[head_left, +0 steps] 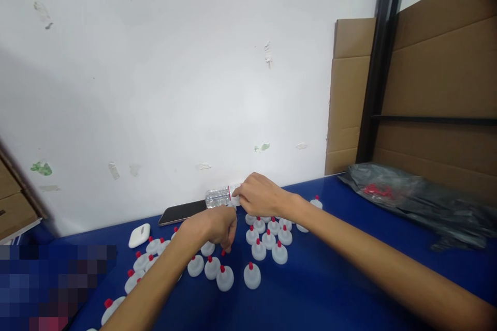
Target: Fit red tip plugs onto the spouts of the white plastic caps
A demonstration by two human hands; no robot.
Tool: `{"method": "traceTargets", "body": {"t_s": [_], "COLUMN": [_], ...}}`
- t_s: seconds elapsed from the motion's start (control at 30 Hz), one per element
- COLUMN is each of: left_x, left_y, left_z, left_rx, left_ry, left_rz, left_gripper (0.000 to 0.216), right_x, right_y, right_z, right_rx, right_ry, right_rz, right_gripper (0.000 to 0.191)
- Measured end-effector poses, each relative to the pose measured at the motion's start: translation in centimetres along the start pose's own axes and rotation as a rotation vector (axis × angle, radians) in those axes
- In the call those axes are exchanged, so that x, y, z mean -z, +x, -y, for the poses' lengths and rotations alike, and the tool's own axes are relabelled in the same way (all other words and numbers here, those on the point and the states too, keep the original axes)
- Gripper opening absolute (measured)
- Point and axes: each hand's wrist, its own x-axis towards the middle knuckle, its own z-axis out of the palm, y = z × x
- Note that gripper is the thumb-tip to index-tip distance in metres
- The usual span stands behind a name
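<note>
My left hand is closed, pointing down over the blue table, with its fingertips pinched at a small red tip. Whatever else lies under those fingers is hidden. Farther back, my right hand is bent with its fingers curled down beside a clear plastic bottle lying on its side; what its fingertips hold, if anything, is hidden. Several round white caps with red tips stand around both hands, among them a front one, one near the left hand and one below the right hand.
A phone and a white earbud case lie left of the bottle. More red-tipped caps stand left of my forearm. A dark plastic bag with red pieces lies at the right, before cardboard and a black post.
</note>
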Motion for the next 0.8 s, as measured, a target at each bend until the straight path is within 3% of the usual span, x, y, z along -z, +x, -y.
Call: {"method": "traceTargets", "body": {"t_s": [0.43, 0.53, 0.63, 0.8], "left_x": [0.7, 1.2, 1.9, 2.8], "left_y": [-0.6, -0.7, -0.6, -0.4], "left_z": [0.4, 1.3, 2.1, 2.9], "left_rx": [-0.06, -0.058, -0.043, -0.026], "left_ry": [-0.047, -0.045, 0.003, 0.063], "left_rz": [-0.177, -0.303, -0.513, -0.778], "left_gripper": [0.022, 0.02, 0.014, 0.021], "right_x": [0.2, 0.4, 0.3, -0.3], "right_y": [0.0, -0.1, 0.1, 0.5], "right_z": [-0.6, -0.8, -0.9, -0.9], "right_rx": [-0.141, -0.156, -0.157, -0.158], "right_ry": [-0.067, -0.046, -0.01, 0.047], "right_rz": [-0.056, -0.086, -0.106, -0.136], "right_gripper": [0.024, 0.027, 0.031, 0.027]}}
